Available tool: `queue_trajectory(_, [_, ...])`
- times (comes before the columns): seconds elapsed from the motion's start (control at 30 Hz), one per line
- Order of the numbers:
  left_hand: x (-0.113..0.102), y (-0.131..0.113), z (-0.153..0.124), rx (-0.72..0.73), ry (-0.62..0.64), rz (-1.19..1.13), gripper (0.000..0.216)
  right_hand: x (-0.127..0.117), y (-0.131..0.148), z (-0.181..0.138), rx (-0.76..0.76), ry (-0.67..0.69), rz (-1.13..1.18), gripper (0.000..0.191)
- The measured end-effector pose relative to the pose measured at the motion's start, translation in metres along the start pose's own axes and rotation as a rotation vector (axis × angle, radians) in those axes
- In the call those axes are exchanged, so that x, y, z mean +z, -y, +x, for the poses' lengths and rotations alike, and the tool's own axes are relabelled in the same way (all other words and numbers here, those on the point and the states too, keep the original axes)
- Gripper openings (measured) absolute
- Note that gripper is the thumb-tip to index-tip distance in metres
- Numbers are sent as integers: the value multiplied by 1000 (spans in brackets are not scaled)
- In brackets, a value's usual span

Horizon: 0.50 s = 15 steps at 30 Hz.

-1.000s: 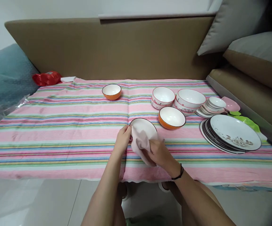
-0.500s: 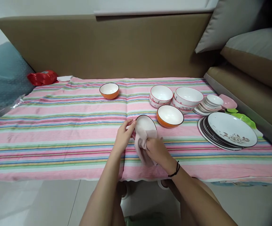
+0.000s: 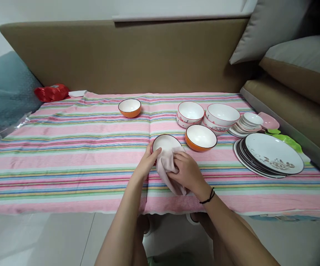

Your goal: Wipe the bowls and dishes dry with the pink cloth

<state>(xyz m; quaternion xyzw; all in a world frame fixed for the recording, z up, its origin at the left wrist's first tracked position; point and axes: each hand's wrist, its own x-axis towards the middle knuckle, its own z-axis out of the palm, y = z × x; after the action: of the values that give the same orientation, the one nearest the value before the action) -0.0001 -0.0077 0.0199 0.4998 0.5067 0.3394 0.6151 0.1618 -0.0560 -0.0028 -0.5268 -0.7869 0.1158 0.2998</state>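
A white-lined bowl (image 3: pixel 164 142) with a dark rim is tilted toward me above the front of the striped cloth. My left hand (image 3: pixel 145 162) grips its left side, thumb over the rim and fingers behind. My right hand (image 3: pixel 186 170) is closed on a pale pinkish cloth (image 3: pixel 165 166), which is pressed over the bowl's lower right rim and hangs down below it. The bowl's outside is mostly hidden; a little red shows by my left fingers. Just to the right stands an orange bowl (image 3: pixel 201 137), white inside, apart from my hands.
Another orange bowl (image 3: pixel 130 108) sits farther back. Stacked white bowls (image 3: pixel 191 112), larger bowls (image 3: pixel 222 115), small dishes (image 3: pixel 252 119) and dark-rimmed plates (image 3: pixel 273 153) stand on the right. A red package (image 3: pixel 52 93) lies at the far left on the striped cloth (image 3: pixel 65 147).
The held bowl has shifted slightly left, with my left thumb now over its rim. My right hand and the cloth have turned and spread along the bowl's lower edge.
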Motion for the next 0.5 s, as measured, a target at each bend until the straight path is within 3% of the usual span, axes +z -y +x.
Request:
queue_trajectory(0.1, [-1, 0, 1, -4, -23, -10, 56, -1, 2, -1, 84, -122, -15, 27])
queue_trajectory(0.17, [-2, 1, 2, -6, -27, -14, 54, 1, 3, -2, 61, -146, -8, 39])
queue_trajectory(0.33, [-1, 5, 5, 37, -23, 51, 50, 11, 4, -4, -18, 143, -55, 20])
queue_trajectory(0.5, [3, 5, 9, 198, -41, 195, 45, 22, 5, -9, -174, 201, 73, 54])
